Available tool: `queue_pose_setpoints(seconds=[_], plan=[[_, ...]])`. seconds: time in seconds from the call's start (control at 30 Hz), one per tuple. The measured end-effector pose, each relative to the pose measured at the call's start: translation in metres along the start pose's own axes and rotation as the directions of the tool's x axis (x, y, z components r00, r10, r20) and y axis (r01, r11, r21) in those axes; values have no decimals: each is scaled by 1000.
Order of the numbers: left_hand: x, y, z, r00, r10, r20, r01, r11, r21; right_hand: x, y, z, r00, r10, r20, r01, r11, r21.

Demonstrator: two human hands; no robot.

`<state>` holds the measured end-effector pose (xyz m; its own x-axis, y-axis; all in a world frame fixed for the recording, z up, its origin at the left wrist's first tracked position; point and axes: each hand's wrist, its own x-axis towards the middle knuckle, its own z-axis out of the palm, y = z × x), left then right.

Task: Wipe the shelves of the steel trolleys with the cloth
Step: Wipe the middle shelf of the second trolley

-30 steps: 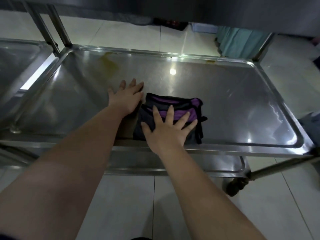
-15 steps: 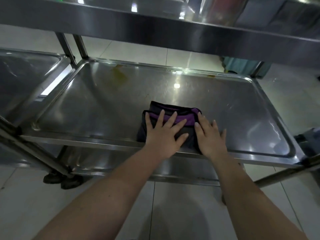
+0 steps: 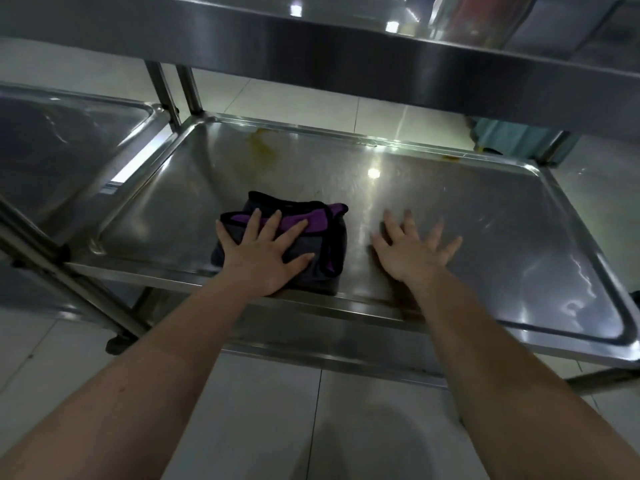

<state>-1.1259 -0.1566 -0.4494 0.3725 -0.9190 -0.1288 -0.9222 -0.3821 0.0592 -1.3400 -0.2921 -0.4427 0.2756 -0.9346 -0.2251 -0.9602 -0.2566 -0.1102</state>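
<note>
Both hands reach palm-down onto the middle shelf [image 3: 485,220] of a steel trolley. Left hand [image 3: 259,258] lies flat on a folded cloth [image 3: 323,239], its fingers straight and spread and its thumb out to the side, pressing on the fabric rather than curling round it. Right hand [image 3: 412,251] is likewise flat, with its fingers fanned wide over bare steel just to the right of the cloth and apart from it; it is slightly blurred, and whether the palm touches the metal or hovers just above it cannot be told. The cloth is dark grey with a purple inner face and black edging. It sits near the front rim of the shelf, left of centre, with its near edge touching the raised lip. A yellowish stain [image 3: 263,147] marks the shelf toward the far left corner, well apart from the cloth, and a smaller yellow spot [image 3: 450,158] sits at the far rim. An upper shelf [image 3: 346,46] crosses the top of the view, and the edge of a lower shelf [image 3: 329,355] shows beneath the forearms. To the left stands a second trolley's shelf [image 3: 62,150], close beside the first, with two steel uprights [image 3: 188,91] between them. Pale floor tiles [image 3: 263,410] lie below, and teal fabric [image 3: 509,136] shows behind the far right corner.
</note>
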Motion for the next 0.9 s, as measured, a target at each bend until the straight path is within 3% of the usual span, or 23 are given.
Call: queue_pose_setpoints(seconds=[0.1,0.5,0.7,0.9], plan=[[2,1,1,1000,-6,12,6,1000,-2,40,-51,-11,982,-183,-54,185,982,36],[-14,-11,12,999,48,-25,-47,999,12,75,-61,5,981,-175,-78,175,985,-9],[91,-1,-9,999,-27,-38,25,998,-49,78,-61,13,973,-186,-136,179,982,-63],[187,14,-29,1000,19,-18,-19,1000,-5,88,-56,18,962,-191,-196,178,981,-81]])
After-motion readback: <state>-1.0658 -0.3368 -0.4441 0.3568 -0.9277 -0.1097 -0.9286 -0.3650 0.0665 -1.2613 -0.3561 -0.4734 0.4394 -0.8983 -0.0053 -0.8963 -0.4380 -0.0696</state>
